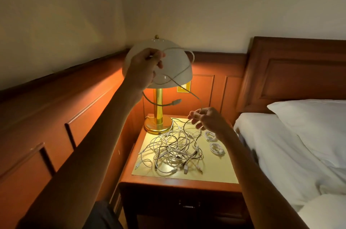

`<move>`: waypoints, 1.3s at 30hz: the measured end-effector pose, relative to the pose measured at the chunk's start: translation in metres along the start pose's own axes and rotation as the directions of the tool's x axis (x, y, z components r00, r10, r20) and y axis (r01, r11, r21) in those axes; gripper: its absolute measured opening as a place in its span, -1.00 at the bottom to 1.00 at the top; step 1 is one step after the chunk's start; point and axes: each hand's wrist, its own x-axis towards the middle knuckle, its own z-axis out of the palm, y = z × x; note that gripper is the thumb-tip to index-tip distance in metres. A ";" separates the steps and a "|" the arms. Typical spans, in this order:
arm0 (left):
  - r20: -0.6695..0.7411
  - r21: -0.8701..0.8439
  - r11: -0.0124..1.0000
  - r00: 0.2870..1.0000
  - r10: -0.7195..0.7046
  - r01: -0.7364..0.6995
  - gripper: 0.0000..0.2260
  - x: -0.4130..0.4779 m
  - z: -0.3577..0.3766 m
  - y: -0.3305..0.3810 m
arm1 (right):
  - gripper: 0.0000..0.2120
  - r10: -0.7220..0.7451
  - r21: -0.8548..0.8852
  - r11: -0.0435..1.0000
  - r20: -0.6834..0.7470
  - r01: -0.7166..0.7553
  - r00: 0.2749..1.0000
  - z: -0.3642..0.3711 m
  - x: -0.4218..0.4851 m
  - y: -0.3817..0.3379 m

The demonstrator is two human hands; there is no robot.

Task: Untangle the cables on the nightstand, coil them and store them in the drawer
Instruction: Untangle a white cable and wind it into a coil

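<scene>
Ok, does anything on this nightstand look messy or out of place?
Yes. A tangle of white and dark cables sprawls across the nightstand, plugs pointing every way. Two small coils lie neatly at its right. The left hand and right hand hold one cable up in front of the lamp.

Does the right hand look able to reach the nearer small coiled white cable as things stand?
Probably yes: the nearer small coiled white cable lies uncovered close to the right hand, though it pinches a thin grey cable.

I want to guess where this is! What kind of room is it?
Probably a bedroom, maybe in a hotel: a bed with a white pillow, a nightstand beside it, and a lit lamp.
</scene>
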 end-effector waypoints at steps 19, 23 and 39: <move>0.363 0.078 0.981 0.911 -0.195 0.179 -0.79 -0.067 0.004 0.018 | -0.75 -0.354 0.157 0.924 0.005 0.349 0.935 -0.045 -0.087 -0.084; 0.564 -0.167 0.866 0.766 -0.308 0.472 -0.72 -0.090 -0.010 -0.017 | -0.74 -0.211 0.327 0.903 -0.224 0.278 0.951 -0.051 -0.088 -0.073; 0.658 -0.104 0.919 0.719 -0.223 0.380 -0.70 -0.129 0.004 -0.026 | -0.79 -0.278 0.259 0.899 -0.287 0.353 0.917 -0.043 -0.084 -0.059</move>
